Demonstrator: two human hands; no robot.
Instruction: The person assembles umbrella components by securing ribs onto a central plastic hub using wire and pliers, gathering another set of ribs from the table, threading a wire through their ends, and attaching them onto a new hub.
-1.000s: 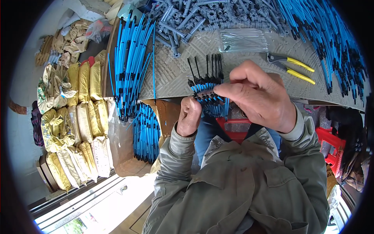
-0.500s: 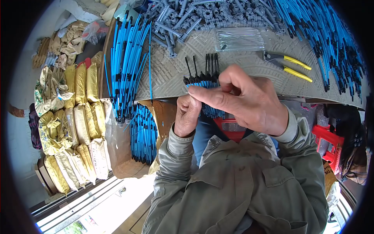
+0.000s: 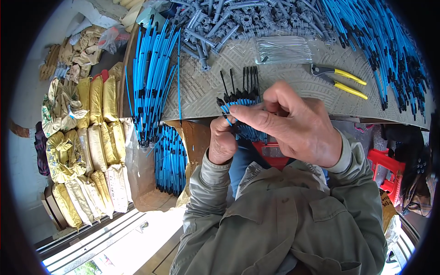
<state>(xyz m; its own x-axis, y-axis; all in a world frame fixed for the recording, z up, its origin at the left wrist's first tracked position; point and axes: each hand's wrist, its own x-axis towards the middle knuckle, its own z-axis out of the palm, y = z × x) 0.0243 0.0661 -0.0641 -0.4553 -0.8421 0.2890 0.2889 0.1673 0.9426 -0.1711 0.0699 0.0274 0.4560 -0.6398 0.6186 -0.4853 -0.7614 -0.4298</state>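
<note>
In front of me, at the table's near edge, a bunch of thin blue tubes (image 3: 251, 133) with black tips is held upright between my hands. Several black pins stick up from its top. My left hand (image 3: 222, 143) is closed round the lower left of the bunch, partly hidden by the tubes. A single tube at the left edge leans apart from the others. My right hand (image 3: 300, 130) grips the bunch from the right, its thumb stretched across the tubes under the black tips and its index finger curled. What lies behind the right fingers is hidden.
Yellow-handled pliers (image 3: 341, 80) lie right of the hands on the table (image 3: 197, 98). Behind is a clear tray of thin metal pins (image 3: 284, 49) and a heap of grey plastic fittings (image 3: 256, 18). More blue tubes lie at left (image 3: 153, 78) and right (image 3: 380, 50).
Both hands and the bunch have come slightly lower in the view. The left-edge tube now stands out from the bunch, beside my left fingers.
</note>
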